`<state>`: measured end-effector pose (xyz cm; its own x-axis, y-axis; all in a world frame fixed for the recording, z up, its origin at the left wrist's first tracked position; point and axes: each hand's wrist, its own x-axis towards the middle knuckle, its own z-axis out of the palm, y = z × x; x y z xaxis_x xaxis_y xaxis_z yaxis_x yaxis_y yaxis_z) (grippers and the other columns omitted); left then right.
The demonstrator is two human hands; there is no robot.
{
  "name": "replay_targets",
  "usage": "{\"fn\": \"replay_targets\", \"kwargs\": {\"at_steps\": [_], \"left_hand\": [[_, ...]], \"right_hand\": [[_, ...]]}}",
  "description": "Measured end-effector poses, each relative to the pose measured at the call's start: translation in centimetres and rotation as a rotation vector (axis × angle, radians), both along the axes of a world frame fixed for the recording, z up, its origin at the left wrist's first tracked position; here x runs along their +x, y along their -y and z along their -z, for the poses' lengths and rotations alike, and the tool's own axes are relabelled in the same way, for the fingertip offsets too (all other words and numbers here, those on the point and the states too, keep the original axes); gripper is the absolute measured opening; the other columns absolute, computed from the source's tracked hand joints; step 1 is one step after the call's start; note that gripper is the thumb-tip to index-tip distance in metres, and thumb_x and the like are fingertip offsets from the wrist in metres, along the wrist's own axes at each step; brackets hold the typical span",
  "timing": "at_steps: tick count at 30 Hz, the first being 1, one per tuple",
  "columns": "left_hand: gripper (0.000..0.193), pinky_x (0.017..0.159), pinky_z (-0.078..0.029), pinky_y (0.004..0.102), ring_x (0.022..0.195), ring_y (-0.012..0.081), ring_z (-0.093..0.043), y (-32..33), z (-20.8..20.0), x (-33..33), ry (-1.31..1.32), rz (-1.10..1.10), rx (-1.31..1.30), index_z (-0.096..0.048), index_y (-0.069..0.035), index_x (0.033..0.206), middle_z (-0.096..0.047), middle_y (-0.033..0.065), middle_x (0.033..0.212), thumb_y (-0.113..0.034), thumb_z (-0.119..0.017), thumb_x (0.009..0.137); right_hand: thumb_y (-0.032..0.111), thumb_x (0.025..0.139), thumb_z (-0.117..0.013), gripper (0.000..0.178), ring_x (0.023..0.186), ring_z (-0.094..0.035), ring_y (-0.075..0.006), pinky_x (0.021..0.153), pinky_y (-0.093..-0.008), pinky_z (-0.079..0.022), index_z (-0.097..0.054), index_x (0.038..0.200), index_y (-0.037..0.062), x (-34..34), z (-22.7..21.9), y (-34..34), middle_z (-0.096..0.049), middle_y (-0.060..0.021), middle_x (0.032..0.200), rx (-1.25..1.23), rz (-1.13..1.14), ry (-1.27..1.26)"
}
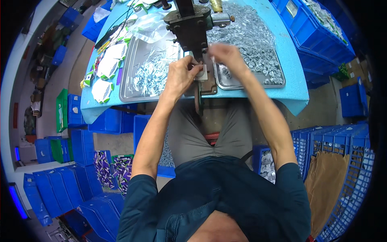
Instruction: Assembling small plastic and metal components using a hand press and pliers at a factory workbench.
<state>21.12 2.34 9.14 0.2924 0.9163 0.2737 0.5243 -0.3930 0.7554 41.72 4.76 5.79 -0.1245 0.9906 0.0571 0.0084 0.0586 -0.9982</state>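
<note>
Left fingers beside tray of pins

Left of the grip of the left hand, thin silvery strips lie in a shallow rectangular metal tray; right of it, small round grey pieces lie in a second rectangular metal tray; just beyond stands a dark metal press.

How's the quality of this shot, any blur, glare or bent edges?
Head view: the bare right hand is smeared, likely by motion, while the bare left hand looks sharper; head view: white glints break up the crinkled clear plastic sheeting; head view: the blue lattice-sided plastic crate curves along the fisheye rim, and the corners go black.
</note>
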Motion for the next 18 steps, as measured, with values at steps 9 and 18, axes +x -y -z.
{"fn": "replay_targets", "kwargs": {"at_steps": [9, 18], "left_hand": [[0.016, 0.063, -0.055, 0.0329, 0.068, 0.0234, -0.072, 0.2, 1.4, -2.4, 0.047, -0.096, -0.067, -0.069, 0.004, 0.086, -0.071, 0.0176, 0.074, -0.010, -0.074, 0.082], [0.011, 0.060, -0.051, 0.0289, 0.064, 0.0149, -0.067, 0.0, 1.7, 0.6, 0.177, -0.005, -0.053, -0.069, 0.003, 0.088, -0.071, 0.0123, 0.074, -0.006, -0.073, 0.083]], "right_hand": [[0.048, 0.095, -0.062, 0.046, 0.076, -0.057, -0.0127, 0.074, -0.0295, -0.048, -0.062, 0.100, 0.0016, -3.0, -23.5, -2.1, -0.061, -0.0054, 0.083, 0.788, 0.052, 0.055], [0.040, 0.097, -0.062, 0.060, 0.085, -0.057, -0.0120, 0.074, -0.0261, -0.047, -0.049, 0.139, -0.0021, 1.4, -18.8, -2.7, -0.061, -0.0024, 0.094, 0.507, 0.159, 0.164]]}}
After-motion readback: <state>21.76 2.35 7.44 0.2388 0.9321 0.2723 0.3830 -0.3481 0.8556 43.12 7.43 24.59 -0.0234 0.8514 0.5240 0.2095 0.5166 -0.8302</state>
